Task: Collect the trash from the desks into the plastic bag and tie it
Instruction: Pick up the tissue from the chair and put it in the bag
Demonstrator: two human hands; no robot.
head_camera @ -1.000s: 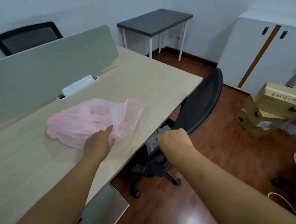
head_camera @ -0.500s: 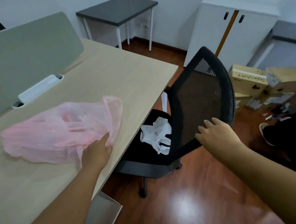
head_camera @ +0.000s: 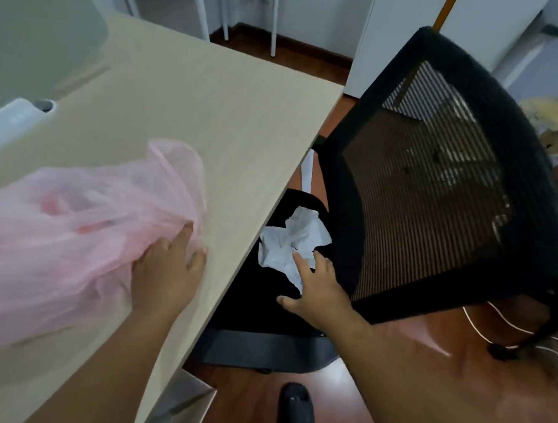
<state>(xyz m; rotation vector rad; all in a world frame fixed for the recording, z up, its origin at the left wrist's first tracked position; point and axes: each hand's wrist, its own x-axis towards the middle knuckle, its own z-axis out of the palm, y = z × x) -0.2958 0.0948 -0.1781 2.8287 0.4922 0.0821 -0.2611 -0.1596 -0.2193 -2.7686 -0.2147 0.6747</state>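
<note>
Glossy reddish wood floor (head_camera: 504,405), white cabinet (head_camera: 396,29), white-legged side table (head_camera: 275,15), pale wall (head_camera: 316,11)

bag (head_camera: 74,231) on desk (head_camera: 212,109), left side; left hand (head_camera: 166,270) on bag's right end, near desk edge; chair (head_camera: 436,188) right of desk, seat tucked partly under; paper (head_camera: 289,241) on seat; right hand (head_camera: 318,292) touching paper; cabinet (head_camera: 396,29) behind chair
</note>
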